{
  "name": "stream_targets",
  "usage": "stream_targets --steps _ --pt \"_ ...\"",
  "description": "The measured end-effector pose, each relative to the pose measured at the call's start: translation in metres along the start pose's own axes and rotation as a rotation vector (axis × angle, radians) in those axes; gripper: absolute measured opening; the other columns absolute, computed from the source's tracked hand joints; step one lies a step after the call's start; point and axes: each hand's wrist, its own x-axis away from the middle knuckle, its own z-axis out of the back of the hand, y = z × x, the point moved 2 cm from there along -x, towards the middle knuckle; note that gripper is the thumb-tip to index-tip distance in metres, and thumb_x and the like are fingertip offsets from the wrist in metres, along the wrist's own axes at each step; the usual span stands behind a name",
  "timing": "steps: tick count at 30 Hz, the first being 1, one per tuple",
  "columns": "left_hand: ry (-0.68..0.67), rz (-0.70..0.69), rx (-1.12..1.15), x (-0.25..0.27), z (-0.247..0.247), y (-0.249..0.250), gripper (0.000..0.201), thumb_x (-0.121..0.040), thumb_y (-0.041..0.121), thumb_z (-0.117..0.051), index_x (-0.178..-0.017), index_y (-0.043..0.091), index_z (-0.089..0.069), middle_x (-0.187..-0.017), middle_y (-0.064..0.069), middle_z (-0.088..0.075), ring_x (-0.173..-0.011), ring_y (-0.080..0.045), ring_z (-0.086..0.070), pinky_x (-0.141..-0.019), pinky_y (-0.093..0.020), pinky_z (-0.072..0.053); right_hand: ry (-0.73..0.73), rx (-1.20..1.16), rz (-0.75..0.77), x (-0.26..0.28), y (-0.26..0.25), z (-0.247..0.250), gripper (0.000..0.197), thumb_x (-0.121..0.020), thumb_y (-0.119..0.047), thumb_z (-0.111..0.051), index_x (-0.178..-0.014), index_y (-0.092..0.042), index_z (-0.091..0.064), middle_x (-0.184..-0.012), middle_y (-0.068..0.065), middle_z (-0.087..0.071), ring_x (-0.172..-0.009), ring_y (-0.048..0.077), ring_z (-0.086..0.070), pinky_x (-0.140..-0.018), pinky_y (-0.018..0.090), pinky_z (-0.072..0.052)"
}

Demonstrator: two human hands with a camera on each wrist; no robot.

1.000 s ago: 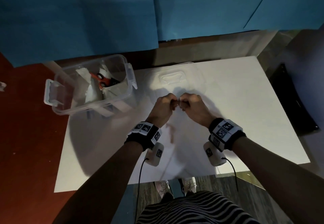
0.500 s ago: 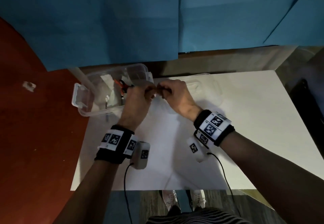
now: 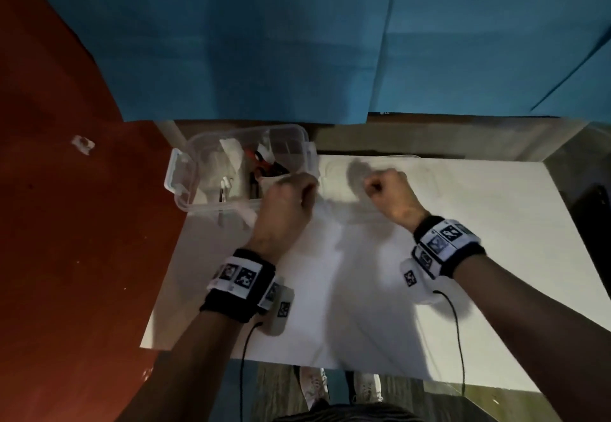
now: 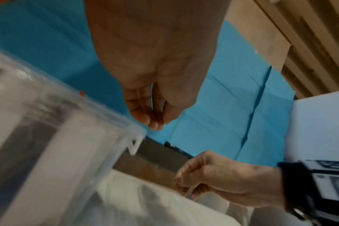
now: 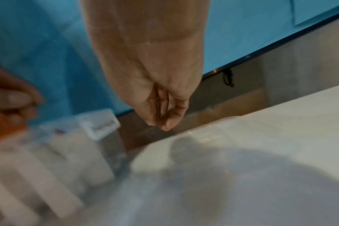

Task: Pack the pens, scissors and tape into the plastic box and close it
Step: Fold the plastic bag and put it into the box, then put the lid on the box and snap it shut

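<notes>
The clear plastic box (image 3: pixel 224 205) stands open at the table's far left corner. Inside it lie orange-handled scissors (image 3: pixel 259 161) and some pens (image 3: pixel 224 187). My left hand (image 3: pixel 297 187) hovers over the box's near right corner with its fingers curled and tips together (image 4: pixel 155 122); I see nothing in it. My right hand (image 3: pixel 373 187) is curled above the clear lid (image 3: pixel 429 177), which lies flat on the table. In the left wrist view a thin pale strip (image 4: pixel 190 191) shows in the right hand's pinch; I cannot tell what it is. No tape roll is visible.
The white table (image 3: pixel 363 306) ends near my feet. A red surface (image 3: pixel 66 223) with a small white scrap (image 3: pixel 82 144) lies to the left. Blue sheets (image 3: pixel 297 41) hang behind, and a black object (image 3: pixel 591 203) sits past the right edge.
The hands were pinching something small together and have now parted. My left hand has moved left to the box's corner, while my right hand stays over the lid.
</notes>
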Motion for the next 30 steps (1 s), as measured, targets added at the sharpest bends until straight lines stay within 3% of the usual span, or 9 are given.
stream_targets --steps 3,5,9,13,16,20,24,28,30 --pt "-0.213 -0.002 -0.016 0.007 -0.048 0.001 0.016 -0.092 0.013 -0.051 -0.095 0.013 -0.067 -0.095 -0.008 -0.072 -0.087 -0.025 -0.067 -0.079 -0.042 -0.056 -0.157 0.163 -0.151 0.013 0.056 -0.009 0.037 -0.089 -0.011 -0.057 -0.125 -0.006 -0.061 -0.132 0.020 -0.059 -0.125 0.037 -0.050 -0.106 0.039 -0.041" --pt "-0.338 0.059 -0.043 0.010 -0.075 -0.007 0.025 -0.093 0.014 -0.052 -0.114 0.014 -0.065 -0.118 -0.008 -0.068 -0.110 -0.026 -0.062 -0.093 -0.045 -0.053 -0.220 0.267 -0.136 0.025 0.080 -0.019 0.048 -0.091 -0.010 -0.058 -0.137 -0.002 -0.048 -0.145 0.019 -0.044 -0.134 0.037 -0.038 -0.110 0.042 -0.037" --pt "-0.529 0.103 -0.118 0.015 -0.109 -0.023 0.050 -0.094 0.012 -0.051 -0.143 0.013 -0.044 -0.151 -0.009 -0.043 -0.141 -0.027 -0.034 -0.112 -0.046 -0.039 -0.154 0.444 -0.018 0.051 0.095 -0.028 0.028 -0.089 -0.001 -0.055 -0.116 -0.005 -0.058 -0.129 0.015 -0.048 -0.118 0.037 -0.044 -0.091 0.045 -0.043" --pt "-0.671 0.128 -0.212 0.024 -0.126 -0.038 0.062 -0.093 0.011 -0.053 -0.151 0.017 -0.031 -0.161 -0.008 -0.025 -0.148 -0.030 -0.017 -0.116 -0.049 -0.031 -0.217 0.610 0.041 0.079 0.099 -0.019 0.028 -0.075 0.011 -0.052 -0.095 -0.009 -0.054 -0.109 0.010 -0.047 -0.106 0.033 -0.043 -0.077 0.041 -0.035" --pt "-0.601 0.085 -0.156 0.024 -0.124 -0.034 0.062 -0.092 0.005 -0.055 -0.149 0.017 -0.035 -0.160 -0.009 -0.026 -0.147 -0.031 -0.020 -0.118 -0.046 -0.030 -0.173 0.428 0.089 0.083 0.099 0.010 0.031 -0.072 0.013 -0.052 -0.090 -0.013 -0.054 -0.106 0.007 -0.047 -0.102 0.032 -0.044 -0.077 0.040 -0.036" --pt "-0.267 -0.023 0.062 0.011 -0.102 -0.006 0.039 -0.091 0.004 -0.060 -0.129 0.009 -0.058 -0.136 -0.013 -0.056 -0.130 -0.028 -0.048 -0.114 -0.039 -0.037 -0.107 0.188 0.145 0.071 0.075 0.084 0.023 -0.085 0.002 -0.051 -0.094 -0.018 -0.056 -0.103 0.004 -0.054 -0.100 0.026 -0.048 -0.087 0.041 -0.037" --pt "-0.081 0.007 0.322 -0.001 -0.069 0.046 0.009 -0.097 0.007 -0.057 -0.100 0.000 -0.062 -0.105 -0.013 -0.072 -0.100 -0.010 -0.065 -0.086 -0.003 -0.043 -0.167 -0.038 0.150 0.069 0.050 0.153 0.004 -0.096 -0.025 -0.056 -0.094 -0.023 -0.058 -0.100 0.001 -0.063 -0.099 0.021 -0.059 -0.092 0.041 -0.047" --pt "0.027 0.075 0.552 -0.008 -0.029 0.072 0.019 -0.097 0.007 -0.056 -0.084 0.021 -0.058 -0.091 -0.008 -0.071 -0.088 -0.007 -0.067 -0.081 -0.009 -0.048 0.053 -0.234 0.116 0.077 0.047 0.190 0.021 -0.086 -0.035 -0.071 -0.097 -0.019 -0.064 -0.103 -0.002 -0.067 -0.098 0.008 -0.062 -0.088 0.025 -0.045" --pt "0.071 0.077 0.608 -0.010 -0.010 0.068 0.014 -0.098 0.006 -0.055 -0.087 0.014 -0.059 -0.086 -0.011 -0.070 -0.083 -0.015 -0.067 -0.081 -0.020 -0.053 0.167 -0.304 0.054 0.080 0.059 0.195 0.039 -0.081 -0.042 -0.074 -0.112 -0.025 -0.059 -0.115 -0.006 -0.062 -0.105 0.005 -0.058 -0.090 0.025 -0.044"
